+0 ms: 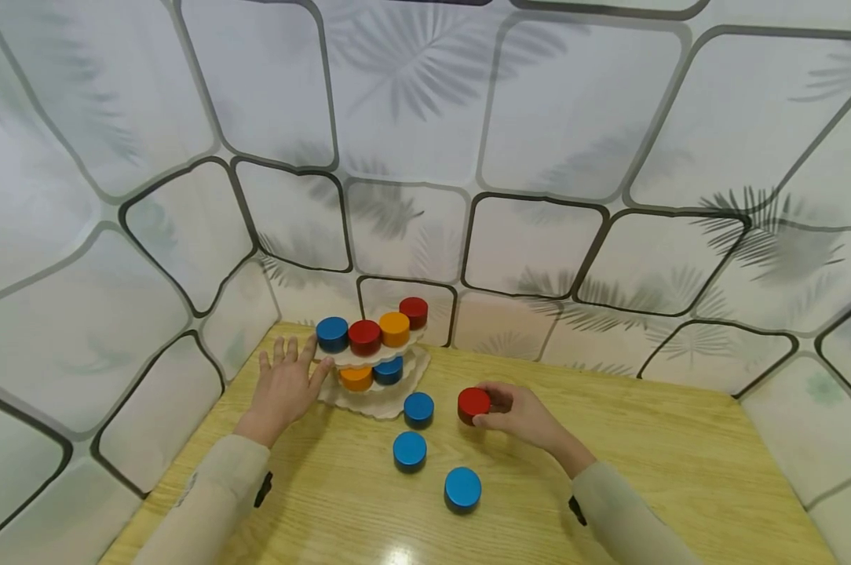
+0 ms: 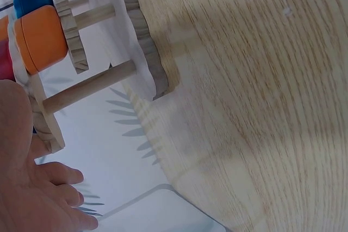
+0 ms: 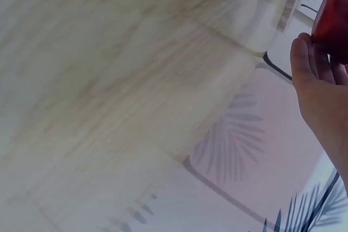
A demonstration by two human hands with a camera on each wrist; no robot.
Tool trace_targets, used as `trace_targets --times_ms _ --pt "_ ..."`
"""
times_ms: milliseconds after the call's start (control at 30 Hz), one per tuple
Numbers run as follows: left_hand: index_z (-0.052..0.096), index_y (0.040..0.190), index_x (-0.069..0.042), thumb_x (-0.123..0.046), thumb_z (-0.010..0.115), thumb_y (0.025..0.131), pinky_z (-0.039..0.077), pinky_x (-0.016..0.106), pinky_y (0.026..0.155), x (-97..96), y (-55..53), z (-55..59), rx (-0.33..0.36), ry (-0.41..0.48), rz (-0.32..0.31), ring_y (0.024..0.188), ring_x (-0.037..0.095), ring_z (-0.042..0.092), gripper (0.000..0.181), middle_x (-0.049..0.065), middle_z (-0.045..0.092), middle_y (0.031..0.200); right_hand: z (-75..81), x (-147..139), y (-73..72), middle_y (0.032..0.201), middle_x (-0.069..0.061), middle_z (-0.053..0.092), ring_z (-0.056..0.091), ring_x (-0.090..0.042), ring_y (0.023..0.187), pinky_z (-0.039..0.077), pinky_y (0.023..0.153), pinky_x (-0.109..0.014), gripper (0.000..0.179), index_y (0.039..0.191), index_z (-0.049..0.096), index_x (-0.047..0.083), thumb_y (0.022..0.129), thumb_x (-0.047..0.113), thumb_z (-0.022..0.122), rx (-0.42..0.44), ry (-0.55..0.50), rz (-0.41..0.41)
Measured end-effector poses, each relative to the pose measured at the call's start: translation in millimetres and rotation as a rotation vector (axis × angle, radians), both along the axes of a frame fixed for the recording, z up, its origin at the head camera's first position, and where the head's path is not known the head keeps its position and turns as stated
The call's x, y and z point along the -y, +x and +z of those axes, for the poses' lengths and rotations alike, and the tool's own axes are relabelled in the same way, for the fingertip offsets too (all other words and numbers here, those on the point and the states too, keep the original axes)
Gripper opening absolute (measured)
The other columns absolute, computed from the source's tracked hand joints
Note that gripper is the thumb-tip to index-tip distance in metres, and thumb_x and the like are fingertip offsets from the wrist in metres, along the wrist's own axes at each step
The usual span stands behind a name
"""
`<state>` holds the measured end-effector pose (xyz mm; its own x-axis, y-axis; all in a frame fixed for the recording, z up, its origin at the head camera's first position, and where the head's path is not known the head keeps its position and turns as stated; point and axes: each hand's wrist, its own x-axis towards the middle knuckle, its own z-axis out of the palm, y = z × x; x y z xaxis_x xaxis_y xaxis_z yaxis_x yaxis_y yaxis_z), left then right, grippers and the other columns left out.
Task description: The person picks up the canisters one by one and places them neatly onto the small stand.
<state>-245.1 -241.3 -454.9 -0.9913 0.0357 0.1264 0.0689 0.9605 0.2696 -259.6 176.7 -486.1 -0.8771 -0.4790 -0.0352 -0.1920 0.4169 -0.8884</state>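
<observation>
My right hand pinches a red round canister between thumb and fingers, right of the stand. In the right wrist view the same red canister sits at the fingertips of the hand. A tiered wooden stand with wavy edges holds blue, red and orange canisters on its upper level. Lower down are an orange and a blue one. My left hand lies at the upper level's left edge, fingers spread; its thumb seems to touch that edge.
Three blue canisters stand on the wooden table in front of the stand. Another red canister sits at the far end of the upper level. Patterned cloth walls enclose the table's back and sides.
</observation>
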Motion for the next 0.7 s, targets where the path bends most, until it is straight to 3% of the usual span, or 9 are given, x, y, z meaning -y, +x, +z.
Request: trace_targets --times_ms 167,433,700 --pt "0.03 0.165 -0.001 -0.048 0.036 0.115 0.015 0.08 0.121 -0.5 0.4 0.0 -0.002 0.001 0.003 0.155 0.063 0.017 0.069 0.041 0.028 0.163 2.8 14.4 -8.5 0.13 -0.013 0.073 0.073 -0.022 0.112 0.058 0.089 -0.024 0.057 0.143 0.063 0.006 0.093 0.024 0.083 -0.02 0.004 -0.037" --pt "0.03 0.165 -0.001 -0.048 0.035 0.115 0.014 0.08 0.121 -1.2 -0.4 -0.1 0.003 -0.004 0.001 0.155 0.063 0.017 0.07 0.041 0.028 0.164 7.4 35.7 -20.5 0.126 -0.013 0.075 0.074 -0.027 0.109 0.059 0.09 -0.031 0.053 0.14 0.066 0.007 0.092 0.022 0.084 -0.071 -0.012 -0.06" --pt "0.029 0.166 -0.001 -0.048 0.035 0.115 0.014 0.079 0.122 -2.2 0.7 1.7 0.005 -0.008 0.006 0.155 0.063 0.018 0.069 0.041 0.027 0.164 9.2 55.4 -27.9 0.125 -0.011 0.076 0.074 -0.02 0.102 0.06 0.088 -0.03 0.055 0.139 0.067 0.006 0.09 0.02 0.085 -0.068 -0.005 -0.135"
